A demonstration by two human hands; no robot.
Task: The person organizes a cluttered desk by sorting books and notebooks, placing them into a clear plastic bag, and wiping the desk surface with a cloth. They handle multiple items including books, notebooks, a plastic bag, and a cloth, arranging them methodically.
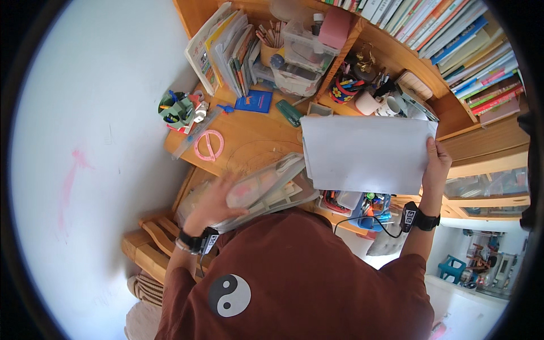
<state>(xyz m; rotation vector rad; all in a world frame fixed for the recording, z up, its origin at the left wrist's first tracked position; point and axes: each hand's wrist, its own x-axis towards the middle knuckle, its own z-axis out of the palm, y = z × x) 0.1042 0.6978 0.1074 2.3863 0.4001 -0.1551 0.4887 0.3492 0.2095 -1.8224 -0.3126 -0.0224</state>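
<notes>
My right hand [437,163] grips the right edge of a stack of white paper sheets [367,155], held up over the right part of the wooden desk [259,136]. My left hand [216,199], slightly blurred, rests on or just over a translucent plastic case [293,170] at the desk's front edge; its fingers are spread, and whether they touch the case is unclear. The case stands partly open, with papers and pale flat pieces inside. A pink ring-shaped protractor [208,145] and a clear ruler [193,138] lie at the desk's left.
Along the back stand books [238,55], a green pen holder [176,110], a blue booklet [253,101], a green pencil case or stapler [289,113], plastic boxes [308,46] and a flowered pen cup [342,90]. Bins of small items [369,208] sit below the paper. A wooden chair [148,250] is at left.
</notes>
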